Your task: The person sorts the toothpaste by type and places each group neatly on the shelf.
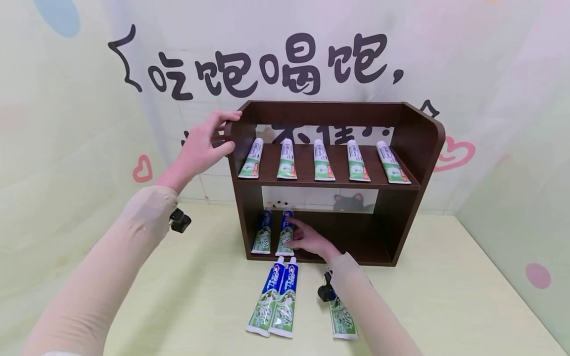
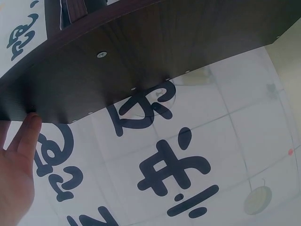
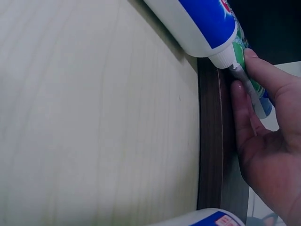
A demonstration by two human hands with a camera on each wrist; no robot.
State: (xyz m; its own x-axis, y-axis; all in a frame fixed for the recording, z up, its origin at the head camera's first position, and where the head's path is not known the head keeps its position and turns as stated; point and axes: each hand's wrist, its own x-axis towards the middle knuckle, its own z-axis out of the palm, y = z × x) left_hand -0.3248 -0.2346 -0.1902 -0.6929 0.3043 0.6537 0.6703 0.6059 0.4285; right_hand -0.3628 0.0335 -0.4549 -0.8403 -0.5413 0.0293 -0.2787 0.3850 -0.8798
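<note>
A dark brown two-tier shelf (image 1: 327,110) stands on the table. My left hand (image 1: 202,146) grips the upper front part of its left side panel (image 2: 136,56), fingers at the top edge and thumb lower down. My right hand (image 1: 311,241) pinches a blue and green toothpaste tube (image 1: 285,232) near its flat end, between thumb and fingers. This tube leans on the lower tier, cap end up and back. To its left leans a matching toothpaste tube (image 1: 262,233). In the right wrist view, the held tube's crimped end (image 3: 257,104) shows between my fingers at the shelf's front edge.
Several white and green tubes (image 1: 322,160) lean in a row on the upper tier. Two blue and green tubes (image 1: 282,306) lie overlapping on the table (image 1: 200,296) before the shelf. Another tube (image 1: 342,319) lies partly under my right forearm. Behind stands a printed wall (image 1: 285,29).
</note>
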